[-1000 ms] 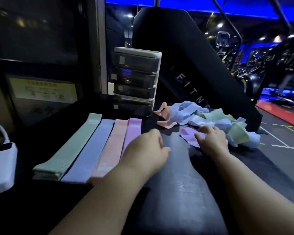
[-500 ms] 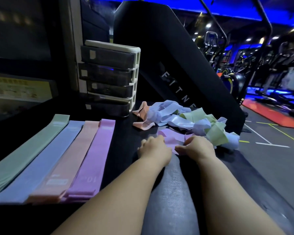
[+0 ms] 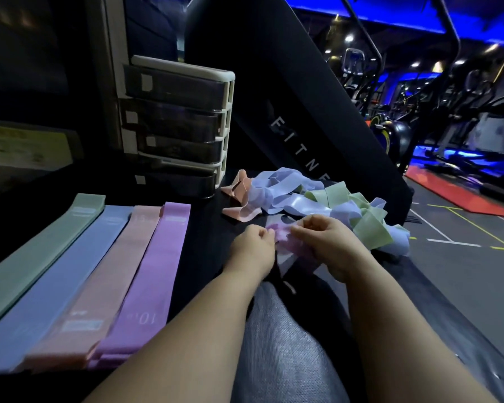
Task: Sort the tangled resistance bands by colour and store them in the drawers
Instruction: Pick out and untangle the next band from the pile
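A thin purple band is stretched between my two hands just above the dark table. My left hand pinches its left end and my right hand grips its right part. Behind them lies a tangled pile of bands in blue, green and pink. On the left, flat side by side, lie a green band, a blue band, a pink band and a purple band. A small drawer unit with several dark, shut drawers stands at the back.
The black table ends on the right, where the gym floor drops away. A large black slanted machine panel rises behind the pile. Exercise machines stand in the far right background.
Both hands came together over the purple band and lifted it off the table. The view has shifted right and closer, so the drawer unit and sorted bands now sit further left.
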`<state>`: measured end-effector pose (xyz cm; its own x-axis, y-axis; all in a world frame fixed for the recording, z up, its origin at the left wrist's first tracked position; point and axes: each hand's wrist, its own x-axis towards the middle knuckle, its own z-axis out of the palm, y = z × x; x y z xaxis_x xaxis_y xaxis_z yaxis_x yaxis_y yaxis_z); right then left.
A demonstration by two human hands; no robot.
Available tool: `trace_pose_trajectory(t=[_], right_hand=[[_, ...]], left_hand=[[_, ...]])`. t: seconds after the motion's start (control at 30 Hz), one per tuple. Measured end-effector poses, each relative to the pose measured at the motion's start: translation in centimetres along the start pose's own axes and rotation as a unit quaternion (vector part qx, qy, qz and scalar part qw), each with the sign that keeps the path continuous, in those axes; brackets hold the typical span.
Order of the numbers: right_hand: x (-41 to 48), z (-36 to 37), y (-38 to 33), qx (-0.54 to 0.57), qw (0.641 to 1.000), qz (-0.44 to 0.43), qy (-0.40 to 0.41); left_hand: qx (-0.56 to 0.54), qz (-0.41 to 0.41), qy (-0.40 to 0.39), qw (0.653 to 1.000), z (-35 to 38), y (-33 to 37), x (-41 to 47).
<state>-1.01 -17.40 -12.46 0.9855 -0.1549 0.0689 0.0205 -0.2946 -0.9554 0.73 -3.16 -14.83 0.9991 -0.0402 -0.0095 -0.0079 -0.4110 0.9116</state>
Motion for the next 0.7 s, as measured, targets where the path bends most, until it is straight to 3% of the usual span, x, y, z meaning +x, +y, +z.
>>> trace_pose_trajectory(t=[0.07, 0.17, 0.27, 0.4, 0.6, 0.7], right_hand=[[-0.6, 0.7, -0.5, 0.046, 0.999, -0.009, -0.017], [-1.6, 1.5, -1.3, 0.068, 0.996, -0.032, -0.039], [-2.1, 1.2, -1.6, 0.069, 0.995, -0.061, -0.047], [-2.1, -0.1, -1.8, 0.061, 0.993, -0.099, 0.003], [-2.9, -0.3, -2.0, 0.053, 0.981, -0.144, -0.123], [-3.3, 0.2, -2.4, 0.038, 0.979, -0.163, -0.116]], left_hand=[[-0.135, -0.022, -0.001, 0.991, -0.3, 0.4, -0.4], [-0.347, -0.041, -0.017, 0.937, -0.7, 0.7, -0.7], [-0.354, -0.009, 0.024, 0.935, -1.5, 0.8, -0.8], [-0.397, -0.005, 0.014, 0.918, -2.3, 0.9, -1.1], [-0.448, 0.011, -0.004, 0.894, -2.7, 1.7, -1.7], [-0.456, 0.034, 0.012, 0.889, -3.1, 2.0, -1.9]])
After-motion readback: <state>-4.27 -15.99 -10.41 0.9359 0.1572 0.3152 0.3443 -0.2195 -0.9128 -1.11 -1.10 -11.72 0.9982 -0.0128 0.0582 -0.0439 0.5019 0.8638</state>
